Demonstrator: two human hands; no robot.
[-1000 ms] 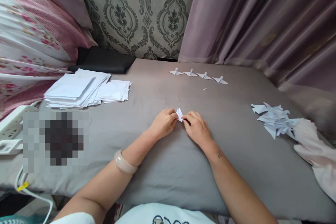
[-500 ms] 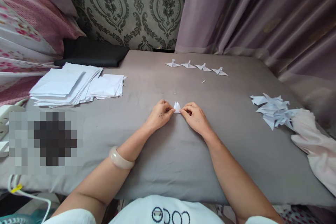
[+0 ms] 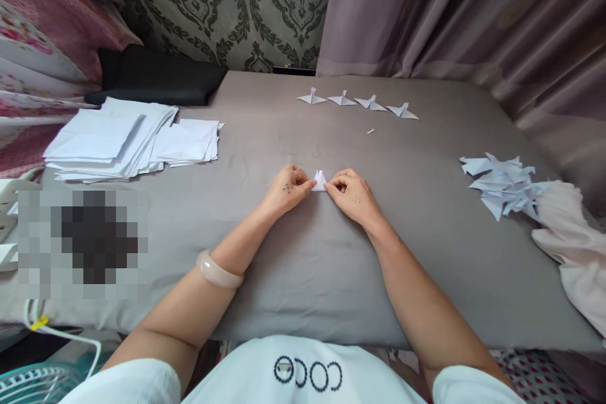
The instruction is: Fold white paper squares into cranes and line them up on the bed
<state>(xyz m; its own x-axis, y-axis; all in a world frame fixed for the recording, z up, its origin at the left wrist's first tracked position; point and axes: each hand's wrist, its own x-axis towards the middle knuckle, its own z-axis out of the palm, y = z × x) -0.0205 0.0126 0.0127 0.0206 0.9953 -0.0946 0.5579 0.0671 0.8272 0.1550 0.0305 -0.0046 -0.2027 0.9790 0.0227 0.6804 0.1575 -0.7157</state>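
Note:
Between my two hands is a small white folded paper crane [image 3: 320, 180], its narrow points facing away from me. My left hand [image 3: 290, 189] pinches its left edge between thumb and fingers. On the other side, my right hand [image 3: 351, 194] pinches the right edge the same way. The fingertips cover both ends of the paper. Both hands rest low over the grey cloth [image 3: 312, 278] on the table. Farther back stands a row of several finished paper cranes [image 3: 341, 98], wings spread.
Stacks of white paper [image 3: 99, 139] and smaller paper squares [image 3: 189, 141] lie at the left, before a black folded item [image 3: 161, 76]. A heap of folded paper pieces [image 3: 504, 186] sits at the right beside pale pink fabric [image 3: 568, 221]. A tiny paper scrap [image 3: 370, 131] lies behind my right hand.
The camera view has tilted slightly, so the table appears higher in the picture. Both hands keep their pinch on the folded paper, with little visible movement.

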